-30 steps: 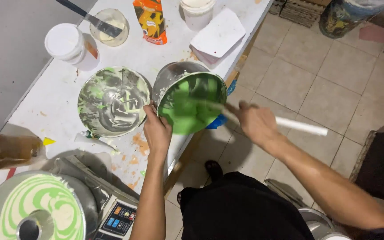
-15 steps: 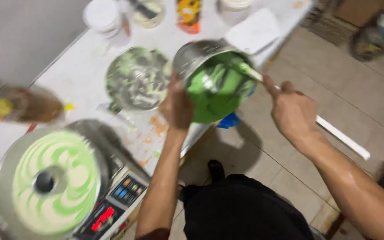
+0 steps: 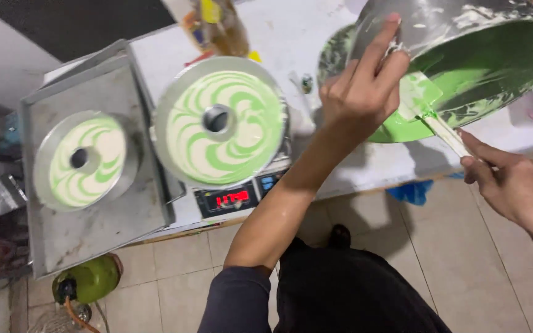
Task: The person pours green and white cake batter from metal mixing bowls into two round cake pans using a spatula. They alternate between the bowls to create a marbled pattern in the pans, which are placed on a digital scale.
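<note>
My left hand (image 3: 359, 86) grips the rim of a tilted metal mixing bowl (image 3: 464, 37) whose inside is coated with green batter (image 3: 482, 80). My right hand (image 3: 507, 182) holds a white spatula (image 3: 430, 111), its blade against the green batter at the bowl's lower lip. To the left, a round tube cake pan (image 3: 223, 126) filled with white and green swirled batter sits on a digital scale (image 3: 232, 197) with a lit red display. A second swirled tube pan (image 3: 84, 159) rests on a metal tray (image 3: 94, 234).
A white table (image 3: 291, 37) carries the scale, tray and a bottle of amber liquid (image 3: 220, 28). Under the tray stands a green gas cylinder (image 3: 90, 279) with a hose. A blue cloth (image 3: 414, 191) hangs below the table edge above a tiled floor (image 3: 451, 265).
My view has swung left and closer, bringing both swirled pans and the tray into sight. The bowl now tilts further, lifted towards the pan on the scale, spatula still scraping.
</note>
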